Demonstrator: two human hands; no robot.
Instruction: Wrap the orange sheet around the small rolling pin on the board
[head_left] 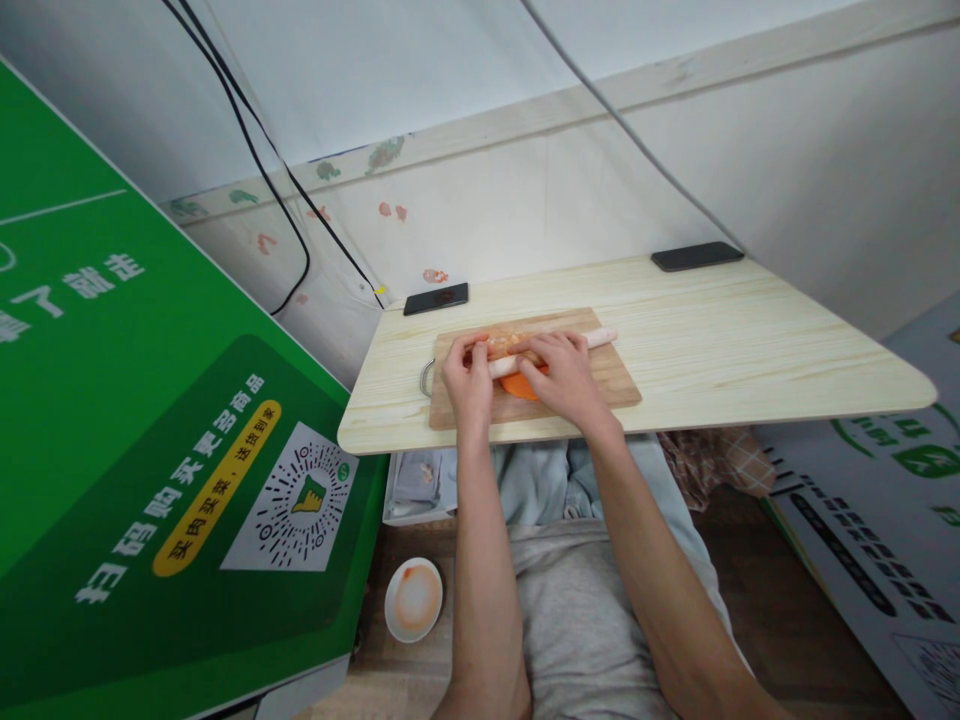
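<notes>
A pale rolling pin (602,338) lies at a slant across a wooden cutting board (619,385). My left hand (469,380) has its fingers closed at the pin's left end. Over the middle of the pin, my right hand (566,368) curls its fingers with the thumb on the near side. A smooth orange sheet (523,388), perhaps dough, shows under the pin on the near side. Beyond the pin is a lighter, mottled orange piece (504,343), partly covered by my fingers. Whether the two orange parts join is hidden.
The board rests on a light wood-grain table (765,345). Two dark phones, a left one (436,299) and a right one (697,256), lie along the wall side. A stained white bowl (414,600) sits below the table, beside a green printed panel (187,420). Black cables (300,200) hang at left.
</notes>
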